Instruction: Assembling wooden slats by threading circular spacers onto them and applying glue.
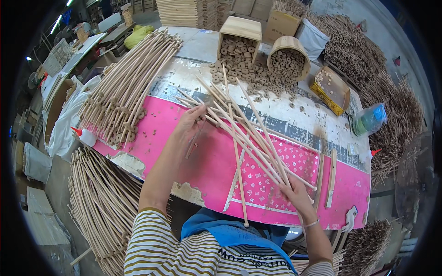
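Observation:
A loose bundle of long, thin wooden sticks point(251, 133) fans out slantwise over the pink table covering. My right hand point(297, 195) is closed around their near right ends, some of which have small rounded tips. Toward the far left ends, my left hand point(191, 120) has its fingers bent in against the sticks. Below that hand a thin, brownish, blurred piece point(193, 143) shows, too smeared to name. One separate stick point(239, 184) reaches over the table's near edge, with a small knob at its lower end.
Wooden sticks with rings point(131, 87) are piled at left; more stand below point(101, 207). Small wooden rings point(258, 76) spill from a square wooden box point(244, 28) and a round tub point(301, 43). Glue bottles point(85, 136) and a yellow carton point(338, 87) are on the table.

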A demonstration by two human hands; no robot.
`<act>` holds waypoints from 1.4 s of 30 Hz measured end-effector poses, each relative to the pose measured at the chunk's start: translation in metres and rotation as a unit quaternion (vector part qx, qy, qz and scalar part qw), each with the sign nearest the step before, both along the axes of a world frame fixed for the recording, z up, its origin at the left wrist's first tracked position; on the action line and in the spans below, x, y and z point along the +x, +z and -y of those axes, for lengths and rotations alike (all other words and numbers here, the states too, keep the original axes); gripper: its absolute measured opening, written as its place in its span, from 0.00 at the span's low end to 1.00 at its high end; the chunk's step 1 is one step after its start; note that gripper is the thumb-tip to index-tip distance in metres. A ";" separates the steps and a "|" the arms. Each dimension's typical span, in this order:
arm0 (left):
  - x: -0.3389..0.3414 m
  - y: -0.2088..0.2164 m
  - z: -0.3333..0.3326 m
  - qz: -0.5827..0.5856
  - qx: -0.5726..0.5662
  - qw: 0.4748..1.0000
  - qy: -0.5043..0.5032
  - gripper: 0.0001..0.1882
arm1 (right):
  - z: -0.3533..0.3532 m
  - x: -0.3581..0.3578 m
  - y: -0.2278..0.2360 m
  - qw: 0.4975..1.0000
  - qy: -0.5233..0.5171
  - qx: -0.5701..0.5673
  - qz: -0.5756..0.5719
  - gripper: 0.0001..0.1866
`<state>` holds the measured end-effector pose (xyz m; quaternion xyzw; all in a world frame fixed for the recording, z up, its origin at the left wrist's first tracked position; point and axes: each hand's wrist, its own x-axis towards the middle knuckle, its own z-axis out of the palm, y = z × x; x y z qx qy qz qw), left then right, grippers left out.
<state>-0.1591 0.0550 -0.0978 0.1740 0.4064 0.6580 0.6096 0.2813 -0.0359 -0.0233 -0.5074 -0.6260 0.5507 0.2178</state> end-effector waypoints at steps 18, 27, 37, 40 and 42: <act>0.115 0.026 0.020 -0.137 0.023 0.961 -0.238 0.20 | -0.075 -0.085 -0.007 0.997 0.043 0.048 -0.047 0.13; 0.135 -0.026 0.080 -0.373 -0.030 0.893 -0.248 0.06 | -0.142 -0.119 -0.059 0.989 0.040 0.130 0.064 0.10; 0.248 -0.030 0.073 -0.132 -0.011 0.935 -0.329 0.10 | -0.153 -0.136 -0.066 0.945 0.056 0.292 0.137 0.14; 0.224 -0.023 0.070 -0.187 -0.017 0.917 -0.351 0.07 | -0.163 -0.108 -0.033 0.929 0.020 0.315 0.191 0.13; 0.190 -0.029 0.078 -0.230 -0.017 0.900 -0.371 0.10 | -0.156 -0.095 0.000 0.955 -0.010 0.269 0.127 0.11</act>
